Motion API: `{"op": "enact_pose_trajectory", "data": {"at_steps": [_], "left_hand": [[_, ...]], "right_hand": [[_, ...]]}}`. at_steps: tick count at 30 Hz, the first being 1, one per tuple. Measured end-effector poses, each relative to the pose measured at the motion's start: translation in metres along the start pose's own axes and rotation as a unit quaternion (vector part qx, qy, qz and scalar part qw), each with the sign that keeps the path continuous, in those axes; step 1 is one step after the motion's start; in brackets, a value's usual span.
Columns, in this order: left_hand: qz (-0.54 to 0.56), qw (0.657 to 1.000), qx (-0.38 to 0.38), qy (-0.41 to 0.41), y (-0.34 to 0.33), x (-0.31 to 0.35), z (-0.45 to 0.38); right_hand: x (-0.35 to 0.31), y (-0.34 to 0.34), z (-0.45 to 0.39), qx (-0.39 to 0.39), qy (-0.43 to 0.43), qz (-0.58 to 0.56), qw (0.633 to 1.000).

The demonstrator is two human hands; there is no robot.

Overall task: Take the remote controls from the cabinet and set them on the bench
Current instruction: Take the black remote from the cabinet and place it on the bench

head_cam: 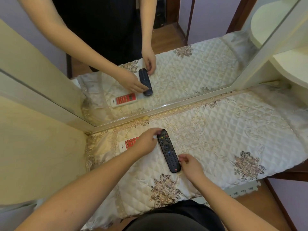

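A long black remote (168, 150) lies face up on the quilted cream bench cover (225, 134). My left hand (146, 142) has its fingertips on the remote's far end. My right hand (191, 165) pinches the near end by the red button. A white remote with a red face (129, 142) lies on the cover to the left, partly hidden under my left hand.
A mirror (166, 72) stands along the back of the bench and reflects both remotes and the hands. A cream cabinet side (41, 147) rises at the left. White rounded shelves (293, 64) stand at the right. The bench's wooden edge (291, 174) shows at the right front.
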State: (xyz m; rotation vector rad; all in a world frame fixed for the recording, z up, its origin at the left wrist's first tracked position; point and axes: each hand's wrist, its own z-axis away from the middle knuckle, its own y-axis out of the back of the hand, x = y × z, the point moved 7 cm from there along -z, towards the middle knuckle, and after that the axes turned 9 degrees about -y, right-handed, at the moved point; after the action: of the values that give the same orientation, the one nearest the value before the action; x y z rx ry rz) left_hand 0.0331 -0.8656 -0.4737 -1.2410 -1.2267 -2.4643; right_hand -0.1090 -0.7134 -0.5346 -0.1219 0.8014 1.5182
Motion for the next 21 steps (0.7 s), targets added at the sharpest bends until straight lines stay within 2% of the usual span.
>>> {"op": "enact_pose_trajectory", "data": {"at_steps": [3,5,9,13,17,21], "left_hand": [[0.074,0.996,0.032,0.032,-0.030,-0.014,0.028],[0.137,0.984,0.062,0.091,-0.051,-0.029,0.046],[0.309,0.925,0.082,0.206,-0.090,-0.045,0.073],[0.333,0.916,0.042,0.219,-0.104,-0.043,0.082],[0.359,0.907,0.036,0.219,-0.103,-0.036,0.085],[0.410,0.877,0.039,0.249,-0.102,-0.034,0.091]], "right_hand": [[-0.006,-0.002,-0.002,-0.006,0.007,0.014,1.000],[-0.008,-0.003,-0.002,-0.007,0.008,0.020,1.000],[-0.007,-0.005,-0.001,-0.007,0.007,0.020,1.000],[-0.006,-0.004,0.001,-0.009,0.009,0.025,1.000],[-0.007,-0.002,0.005,-0.016,0.004,0.024,1.000],[-0.002,0.002,0.007,-0.004,-0.003,0.039,0.999]]}}
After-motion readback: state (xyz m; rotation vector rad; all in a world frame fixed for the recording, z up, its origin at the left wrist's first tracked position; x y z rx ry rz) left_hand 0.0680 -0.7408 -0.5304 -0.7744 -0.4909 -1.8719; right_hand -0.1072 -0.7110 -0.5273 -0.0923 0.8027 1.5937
